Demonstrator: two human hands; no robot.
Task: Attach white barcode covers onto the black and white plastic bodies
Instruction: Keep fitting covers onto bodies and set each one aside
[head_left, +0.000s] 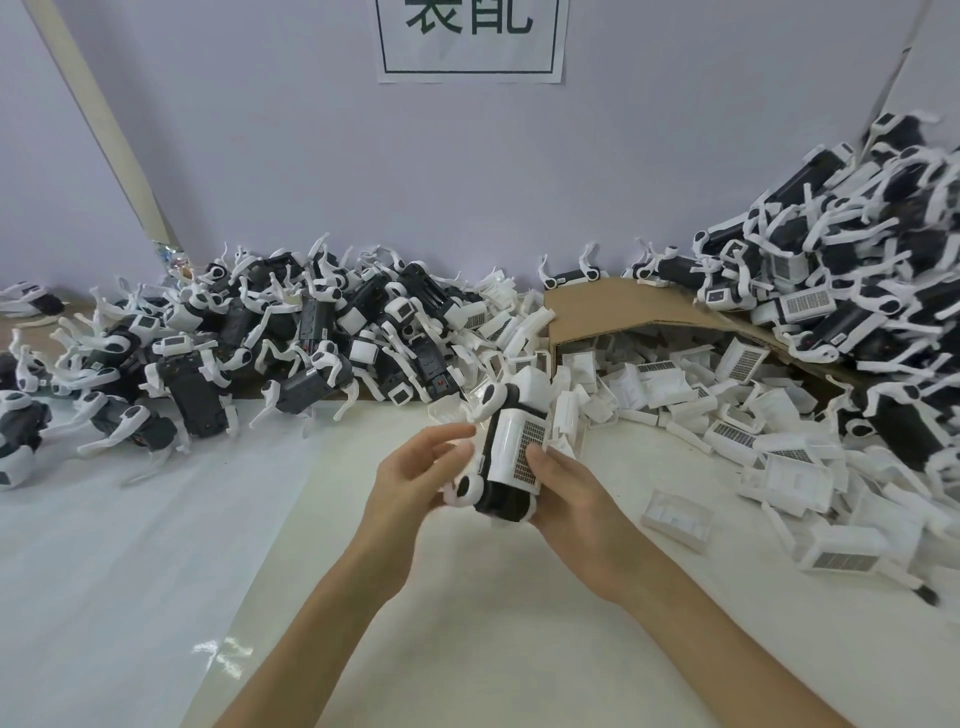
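Right grip (576, 499) curled round the black and white body (506, 501) over the desk (156, 571), my thumb pressing its white barcode cover (514, 441); long axis runs away from me; left grip (415, 478) spread, just beside.

bright, soft, even light; we see only faint shadows and can't place the source. small glare patch on the table (223, 654) low left. left hand (415, 478) fingers motion-blurred, body (511, 467) fairly sharp. strong wide-angle bending at edges; right pile (883, 234) smeared, wall (311, 156) evenly lit.
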